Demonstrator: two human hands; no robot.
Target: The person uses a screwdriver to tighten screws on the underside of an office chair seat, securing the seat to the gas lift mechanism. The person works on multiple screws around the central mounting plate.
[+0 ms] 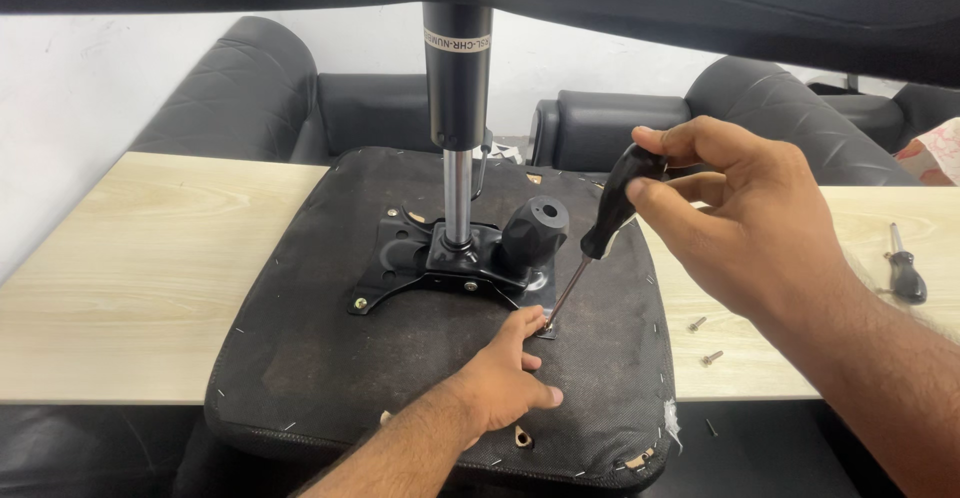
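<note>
Nearest the lens, the left hand (500, 383) lies on the underside of an upturned black seat (300, 358), just in front of the metal plate (410, 268) bolted at the seat's middle. Its fingers are loosely curled, and the forefinger stretches up to the plate's front right corner, where it touches the screw (547, 330) under the screwdriver tip; it steadies rather than grips.

Right of the plate and above it, the right hand (740, 218) is clenched round the black handle of the screwdriver (600, 233), thumb on top and fingers wrapped beneath. From there the tool slants down and to the left, its thin steel shaft meeting the plate's front right corner at the screw.

From the plate's centre a gas cylinder (457, 108) rises upright, chrome below and black above, with a pale band near its top. A fat black knob (533, 230) sticks out from the plate's right side, just left of the screwdriver handle.

Beneath the seat runs a pale wooden board (130, 278), reaching out well to the left and right of the plate. Far right of the plate, two loose screws (703, 341) lie on the board, and farther right still a second screwdriver (903, 266) rests there. Behind the plate, past the board, stand black padded chairs (250, 98).
</note>
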